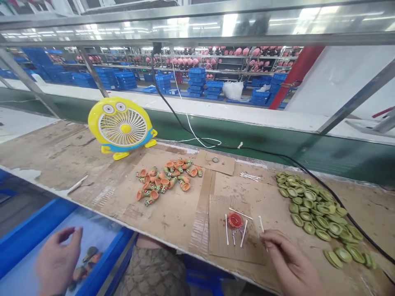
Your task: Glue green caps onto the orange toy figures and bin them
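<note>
My right hand [288,259] pinches a cotton swab [261,224], its white tip pointing up and away. Left of that hand, a small red cap-like dish [235,220] sits on a cardboard piece [222,246], with several loose cotton swabs [226,230] around it. My left hand [58,261], slightly blurred, hovers over a blue bin [119,253], fingers curved and thumb apart, with nothing visible between them. Inside the bin lie a few painted green-and-orange pieces [91,257]. Similar small hollow orange-and-green pieces [163,181] form a pile mid-table.
Many green oval cup-like pieces [317,209] are heaped at the right, beside a black cable [308,172]. A yellow fan [125,128] stands at the back left. More swabs [249,176] and a small cardboard piece [212,162] lie toward the back. A metal frame [197,28] crosses above.
</note>
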